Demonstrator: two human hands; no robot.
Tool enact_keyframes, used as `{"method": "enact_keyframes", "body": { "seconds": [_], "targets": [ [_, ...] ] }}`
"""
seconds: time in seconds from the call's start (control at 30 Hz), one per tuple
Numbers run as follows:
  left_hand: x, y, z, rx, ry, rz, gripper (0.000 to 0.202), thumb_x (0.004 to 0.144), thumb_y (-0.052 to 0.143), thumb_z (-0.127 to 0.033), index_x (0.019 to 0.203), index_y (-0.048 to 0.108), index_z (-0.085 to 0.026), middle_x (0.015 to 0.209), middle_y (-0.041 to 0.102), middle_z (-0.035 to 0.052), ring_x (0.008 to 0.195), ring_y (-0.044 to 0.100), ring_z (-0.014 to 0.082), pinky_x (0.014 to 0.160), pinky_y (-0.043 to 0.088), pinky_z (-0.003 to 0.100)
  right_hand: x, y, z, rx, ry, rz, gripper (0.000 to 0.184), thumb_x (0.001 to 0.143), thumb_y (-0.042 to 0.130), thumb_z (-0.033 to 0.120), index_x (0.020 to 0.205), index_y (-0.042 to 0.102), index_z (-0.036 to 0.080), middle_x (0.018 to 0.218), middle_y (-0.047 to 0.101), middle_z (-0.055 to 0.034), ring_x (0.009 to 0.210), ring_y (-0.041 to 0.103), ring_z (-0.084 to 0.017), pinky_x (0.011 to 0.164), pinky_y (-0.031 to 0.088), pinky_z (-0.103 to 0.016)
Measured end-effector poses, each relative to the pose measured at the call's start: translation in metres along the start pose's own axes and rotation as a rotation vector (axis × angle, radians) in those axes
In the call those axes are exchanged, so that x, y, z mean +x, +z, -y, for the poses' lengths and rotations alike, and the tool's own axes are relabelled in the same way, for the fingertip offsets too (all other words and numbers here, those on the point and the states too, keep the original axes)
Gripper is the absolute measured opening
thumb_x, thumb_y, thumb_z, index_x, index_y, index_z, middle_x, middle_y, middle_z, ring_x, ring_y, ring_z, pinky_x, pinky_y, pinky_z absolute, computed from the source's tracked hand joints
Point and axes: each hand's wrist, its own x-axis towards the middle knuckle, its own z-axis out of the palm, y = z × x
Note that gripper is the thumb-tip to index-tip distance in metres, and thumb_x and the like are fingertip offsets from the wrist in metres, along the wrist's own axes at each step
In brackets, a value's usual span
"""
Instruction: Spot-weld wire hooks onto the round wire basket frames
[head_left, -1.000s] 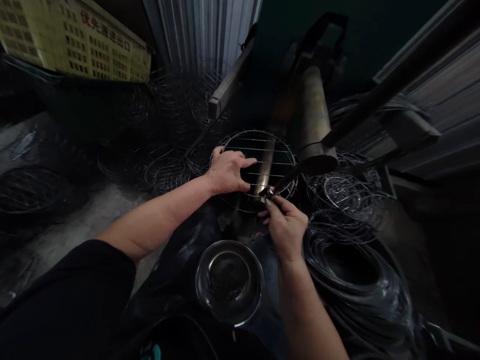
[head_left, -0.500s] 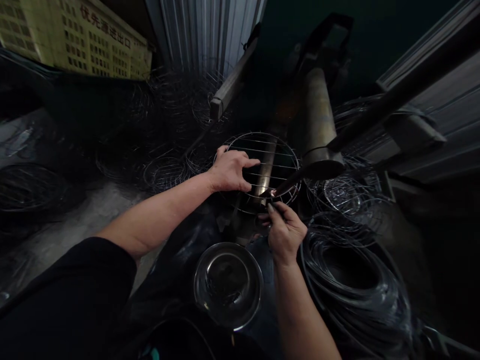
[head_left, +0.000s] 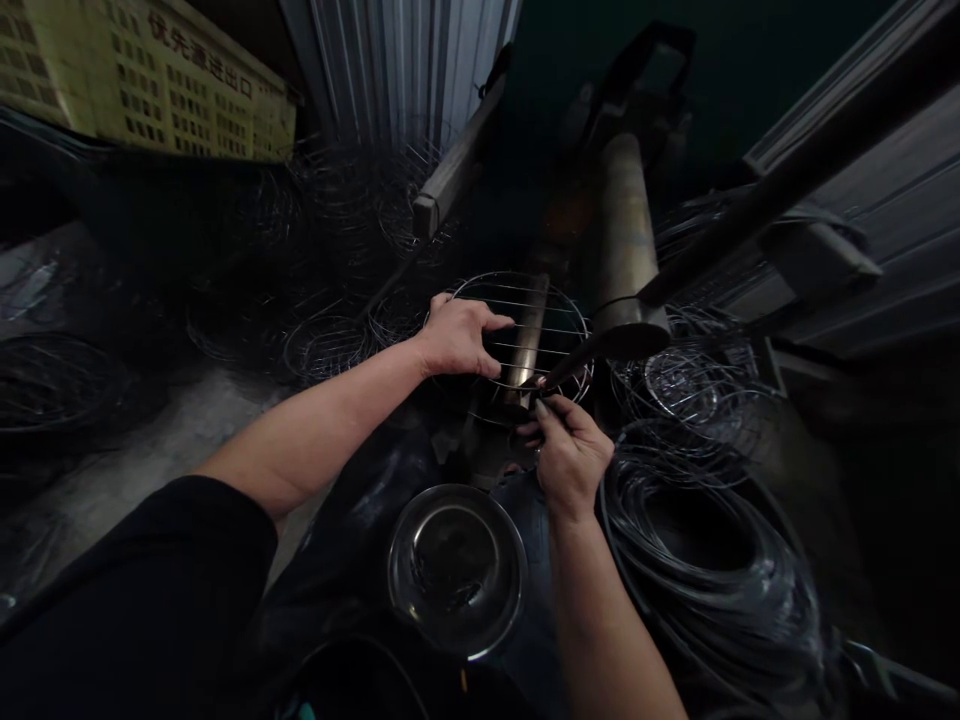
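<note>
Steel-looking wire grid [head_left: 553, 330], between hands: left grip [head_left: 459, 340] clamps its nine-o'clock rim; right grip [head_left: 573, 455] pinched together near five, contents too dark to tell. Risk: slack left hold could let grid swivel against dark rod [head_left: 574, 362].

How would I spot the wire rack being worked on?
Find the thick, yellowish metal cylinder right of centre. Left of its lower end is a round, silver, barred wire rack. Unlike the piled grey wire rings, the person's bare left hand touches it.
</note>
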Motion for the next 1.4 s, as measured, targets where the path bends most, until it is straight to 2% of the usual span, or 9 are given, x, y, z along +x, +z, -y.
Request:
{"method": "enact_keyframes", "body": {
  "seconds": [0.1,0.23,0.37,0.47,0.63,0.83,1.0,1.17,1.4],
  "targets": [
    [0.000,-0.001,-0.001,0.006,-0.011,0.018,0.065,0.056,0.076,-0.043,0.118,0.067,-0.024,0.098,0.070,0.0031,0.095,0.062,0.0261,0.098,0.032,0.045,-0.002,0.002,0.000,0.013,0.010,-0.032,0.023,0.070,0.071,0.037,0.077,0.068,0.016,0.057,0.063,-0.0001,0.048,0.058,-0.015,0.044,0.046,-0.027],
    [-0.007,-0.001,-0.006,0.018,-0.017,-0.034,0.065,0.058,0.075,-0.038,0.121,0.065,-0.024,0.104,0.069,0.0034,0.103,0.059,0.0273,0.103,0.025,0.050,-0.005,0.007,-0.002,0.060,0.043,-0.060,0.025,0.069,0.072,0.037,0.082,0.068,0.016,0.053,0.061,0.0024,0.044,0.057,-0.014,0.042,0.046,-0.025],
    [-0.014,-0.001,-0.010,0.029,-0.015,-0.085,0.063,0.060,0.073,-0.039,0.120,0.065,-0.025,0.105,0.068,0.0038,0.104,0.058,0.0273,0.105,0.020,0.052,-0.009,0.006,-0.003,0.049,-0.009,-0.083,0.025,0.070,0.071,0.036,0.082,0.068,0.015,0.051,0.061,0.0029,0.042,0.057,-0.013,0.041,0.045,-0.024],
    [-0.013,0.000,-0.010,-0.005,-0.002,-0.071,0.063,0.059,0.072,-0.040,0.121,0.065,-0.027,0.106,0.069,0.0028,0.104,0.059,0.0266,0.106,0.021,0.051,-0.009,0.002,-0.004,-0.010,-0.060,-0.104,0.025,0.072,0.071,0.037,0.083,0.068,0.014,0.053,0.061,0.0027,0.042,0.057,-0.012,0.042,0.044,-0.023],
    [-0.004,0.003,-0.005,-0.040,-0.022,-0.033,0.066,0.057,0.073,-0.039,0.121,0.065,-0.025,0.108,0.069,0.0036,0.104,0.060,0.0280,0.105,0.024,0.050,-0.003,0.001,-0.003,-0.091,-0.093,-0.084,0.025,0.074,0.068,0.037,0.084,0.070,0.014,0.053,0.060,0.0024,0.043,0.056,-0.012,0.044,0.043,-0.024],
    [-0.001,0.006,-0.002,-0.028,-0.064,-0.005,0.067,0.055,0.074,-0.047,0.119,0.067,-0.027,0.105,0.071,0.0018,0.104,0.061,0.0276,0.101,0.031,0.046,-0.003,-0.008,-0.005,-0.137,-0.111,-0.024,0.026,0.076,0.067,0.037,0.087,0.071,0.014,0.064,0.065,-0.0001,0.047,0.057,-0.012,0.050,0.046,-0.025],
    [0.000,0.006,-0.002,-0.008,-0.054,0.008,0.071,0.056,0.073,-0.051,0.122,0.066,-0.026,0.109,0.070,0.0044,0.105,0.060,0.0288,0.099,0.033,0.046,-0.004,-0.022,-0.019,-0.268,-0.201,-0.011,0.025,0.076,0.068,0.036,0.090,0.072,0.016,0.081,0.071,-0.0039,0.060,0.063,-0.015,0.060,0.051,-0.028],
    [0.003,0.006,-0.001,0.000,-0.066,0.003,0.071,0.054,0.075,-0.052,0.120,0.067,-0.028,0.108,0.071,0.0033,0.107,0.060,0.0305,0.099,0.034,0.046,0.002,-0.021,-0.020,-0.170,-0.195,0.009,0.022,0.071,0.072,0.037,0.079,0.070,0.016,0.072,0.069,-0.0015,0.049,0.060,-0.013,0.050,0.050,-0.027],
    [0.004,0.009,0.000,-0.029,-0.034,-0.001,0.068,0.053,0.075,-0.048,0.118,0.069,-0.027,0.097,0.071,0.0032,0.099,0.061,0.0300,0.096,0.037,0.049,0.006,-0.023,-0.014,-0.096,-0.176,0.027,0.018,0.065,0.077,0.031,0.072,0.070,0.016,0.064,0.066,0.0009,0.046,0.060,-0.013,0.046,0.049,-0.026]
  ]
}}
